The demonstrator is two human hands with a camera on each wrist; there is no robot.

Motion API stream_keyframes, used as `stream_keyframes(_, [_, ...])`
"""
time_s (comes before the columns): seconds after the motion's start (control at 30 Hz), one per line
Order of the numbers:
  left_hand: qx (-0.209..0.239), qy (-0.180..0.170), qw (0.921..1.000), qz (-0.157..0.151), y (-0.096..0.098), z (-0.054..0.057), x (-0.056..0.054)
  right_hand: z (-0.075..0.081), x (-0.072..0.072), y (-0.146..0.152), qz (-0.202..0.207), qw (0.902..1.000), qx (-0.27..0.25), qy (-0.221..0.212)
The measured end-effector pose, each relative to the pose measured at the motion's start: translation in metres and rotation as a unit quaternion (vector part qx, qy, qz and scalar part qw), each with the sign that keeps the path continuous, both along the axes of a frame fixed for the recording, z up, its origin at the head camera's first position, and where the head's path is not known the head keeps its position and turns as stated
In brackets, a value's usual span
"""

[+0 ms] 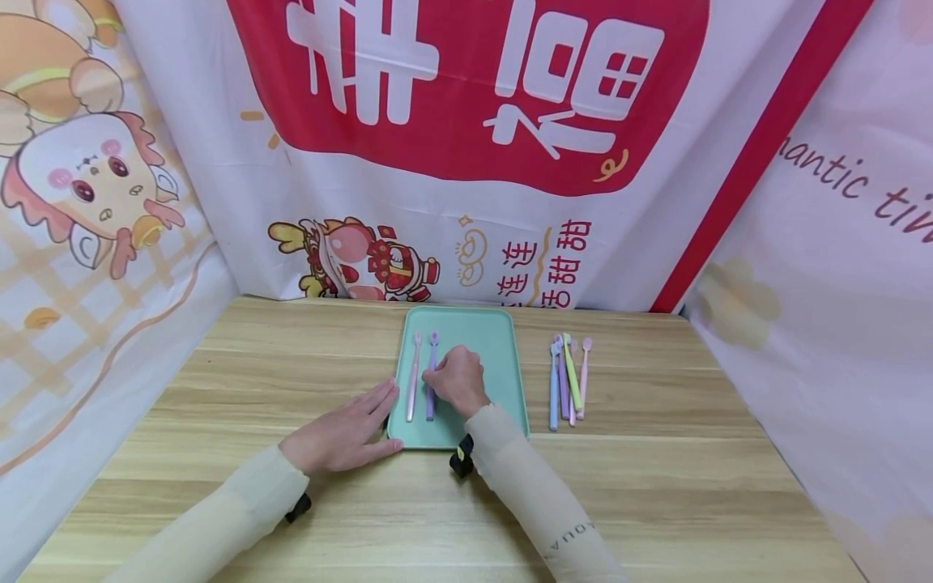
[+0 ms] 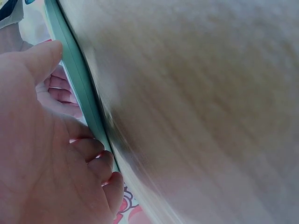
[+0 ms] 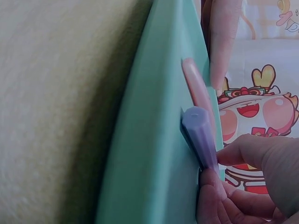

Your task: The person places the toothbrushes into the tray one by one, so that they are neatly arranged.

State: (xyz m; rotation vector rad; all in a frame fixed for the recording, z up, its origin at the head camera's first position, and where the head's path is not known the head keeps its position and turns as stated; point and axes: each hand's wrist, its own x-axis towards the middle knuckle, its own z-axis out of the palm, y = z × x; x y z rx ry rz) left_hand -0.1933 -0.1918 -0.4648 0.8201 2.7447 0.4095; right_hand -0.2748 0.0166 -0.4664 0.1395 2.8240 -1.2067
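Note:
A purple toothbrush [image 1: 432, 376] lies lengthwise on a mint-green tray [image 1: 496, 324]. My right hand [image 1: 461, 379] pinches its handle between thumb and fingertips; the handle's end [image 3: 196, 119] shows near the tray's wall in the right wrist view. Just to the left, a pink toothbrush [image 1: 413, 379] lies roughly parallel on the tray, untouched. My left hand [image 1: 342, 433] rests at the tray's left side and near corner, its fingers extended along the edge. From the left wrist view, its palm [image 2: 51, 154] is seen with thumb and fingers against the tray's rim.
Right of the tray, several toothbrushes lie bunched on the wooden table [image 1: 656, 486], among them a blue toothbrush [image 1: 554, 389] and a green toothbrush [image 1: 573, 372]. A printed cloth [image 1: 466, 178] hangs behind the table's far edge, with more cloth at both sides.

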Motion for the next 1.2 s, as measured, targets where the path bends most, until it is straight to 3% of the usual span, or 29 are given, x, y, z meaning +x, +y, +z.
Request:
stream_keyframes(0.47, [-0.001,-0.003,1.0000,0.003,0.000,0.001,0.000,0.003,0.000,0.004,0.012,0.9999,0.002,0.000])
stream_keyframes(0.63, [-0.001,-0.004,1.0000,0.003,0.000,0.001,0.000,0.006,0.001,0.013,0.032,0.9993,0.007,0.020])
stream_keyframes(0.93, [0.002,-0.002,1.0000,0.001,-0.001,0.000,0.000,0.027,0.005,0.041,0.094,0.9943,-0.031,0.041])
stream_keyframes(1.2, [-0.001,-0.004,1.0000,0.001,-0.001,0.000,0.000,0.039,0.007,0.078,0.203,0.9751,-0.065,0.061])
